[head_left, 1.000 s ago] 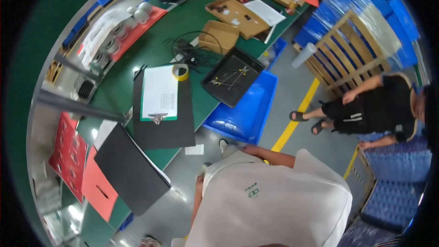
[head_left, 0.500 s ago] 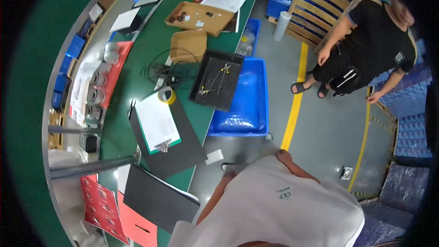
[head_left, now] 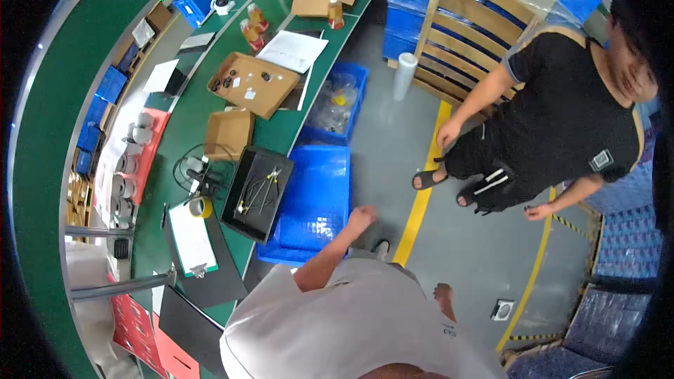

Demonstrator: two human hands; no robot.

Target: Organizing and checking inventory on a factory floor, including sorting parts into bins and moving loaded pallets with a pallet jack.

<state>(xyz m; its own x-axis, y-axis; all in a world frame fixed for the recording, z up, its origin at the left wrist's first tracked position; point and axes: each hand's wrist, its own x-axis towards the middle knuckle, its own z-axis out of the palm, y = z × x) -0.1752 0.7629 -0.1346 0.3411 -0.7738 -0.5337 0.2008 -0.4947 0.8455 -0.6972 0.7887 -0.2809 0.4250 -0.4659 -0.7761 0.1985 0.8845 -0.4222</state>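
My left hand [head_left: 361, 218] is held in front of my body, beside the right edge of a blue plastic bin [head_left: 319, 196]. Its fingers are curled in and nothing shows in them. Low at my right side, over the grey floor, hangs my right hand [head_left: 444, 295]; its fingers are too dark and small to make out. Neither hand touches the bench. Nearest on the bench is a black tray [head_left: 239, 221] holding several pliers-like tools [head_left: 260, 193]. Left of it are a roll of yellow tape [head_left: 201, 207] and a green clipboard [head_left: 191, 238] with a white sheet.
A person in black [head_left: 562, 98] stands at the right. A wooden pallet [head_left: 477, 17] leans behind, near a white roll [head_left: 404, 77]. Cardboard trays [head_left: 274, 95], bottles [head_left: 335, 14] and a black cable [head_left: 203, 175] lie along the green bench [head_left: 151, 221]. A second blue bin [head_left: 337, 102] holds clear bags.
The view has shifted, so the bench now sits further left and lower. My left hand has come up and forward from beside my body. My right hand is lower. The other person appears closer.
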